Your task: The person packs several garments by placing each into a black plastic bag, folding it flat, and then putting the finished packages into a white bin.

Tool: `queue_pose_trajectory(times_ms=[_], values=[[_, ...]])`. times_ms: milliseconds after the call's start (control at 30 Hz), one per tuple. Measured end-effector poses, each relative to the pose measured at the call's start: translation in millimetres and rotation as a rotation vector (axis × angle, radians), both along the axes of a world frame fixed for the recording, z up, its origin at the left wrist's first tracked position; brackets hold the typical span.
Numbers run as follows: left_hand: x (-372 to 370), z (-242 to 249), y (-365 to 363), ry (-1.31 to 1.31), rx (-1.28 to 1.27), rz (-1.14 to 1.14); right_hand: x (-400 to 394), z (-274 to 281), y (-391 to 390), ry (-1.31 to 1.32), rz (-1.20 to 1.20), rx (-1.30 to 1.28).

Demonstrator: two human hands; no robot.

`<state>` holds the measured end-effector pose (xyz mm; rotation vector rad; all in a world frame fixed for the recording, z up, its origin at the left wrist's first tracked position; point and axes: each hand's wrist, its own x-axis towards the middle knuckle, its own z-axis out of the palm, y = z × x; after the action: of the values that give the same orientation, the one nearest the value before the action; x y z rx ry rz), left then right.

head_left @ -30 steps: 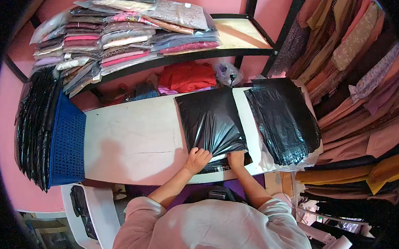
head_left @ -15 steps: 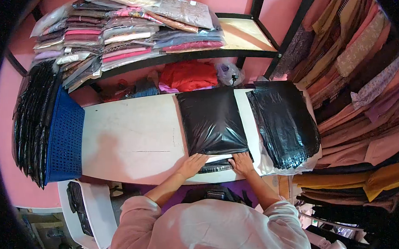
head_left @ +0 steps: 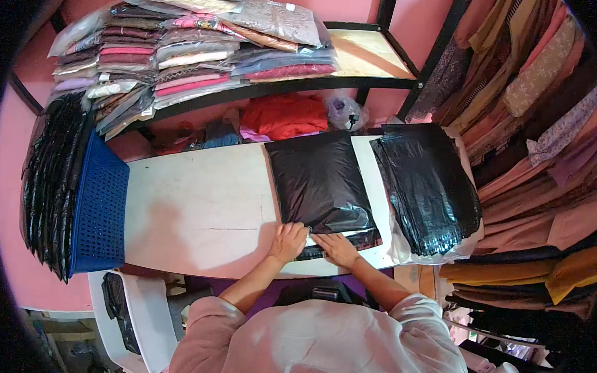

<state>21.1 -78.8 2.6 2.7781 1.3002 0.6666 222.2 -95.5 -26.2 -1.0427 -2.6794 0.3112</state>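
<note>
A filled black plastic mailing bag (head_left: pixel 322 181) lies flat on the white table, its flap end towards me. My left hand (head_left: pixel 288 244) is at the bag's near left corner, fingers bent and closed on the edge of the plastic. My right hand (head_left: pixel 336 249) rests flat on the flap, fingers stretched out to the left, their tips close to my left hand. A narrow pale strip shows along the flap beside the right hand. Whatever is inside the bag is hidden.
Flat black bags (head_left: pixel 428 189) are stacked at the table's right end. A blue basket (head_left: pixel 101 208) with packed black bags (head_left: pixel 52 189) stands at the left. Wrapped garments (head_left: pixel 197 55) fill the shelf behind. Clothes (head_left: pixel 547 131) hang at right. A white bin (head_left: pixel 149 320) stands below.
My right hand has slid left along the flap from the bag's right corner towards my left hand. The flap's right part now lies flatter. My left hand has shifted slightly.
</note>
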Motion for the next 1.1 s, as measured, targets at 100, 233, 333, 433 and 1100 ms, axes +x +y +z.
queue_pose_trajectory(times_ms=[100,233,333,433,1100], values=[[9,8,11,-0.047,0.027,0.099,-2,8,-4,-0.116,-0.036,0.017],[3,0,19,0.200,0.016,0.025,-5,14,-1,-0.200,-0.072,0.045],[-11,-2,19,0.149,0.024,0.059,-6,11,-2,-0.168,-0.093,0.115],[-18,1,16,0.027,0.004,0.024,-11,20,-3,-0.273,-0.135,0.130],[-9,-17,10,0.073,-0.259,-0.028,42,-22,26,-0.161,-0.291,-0.238]])
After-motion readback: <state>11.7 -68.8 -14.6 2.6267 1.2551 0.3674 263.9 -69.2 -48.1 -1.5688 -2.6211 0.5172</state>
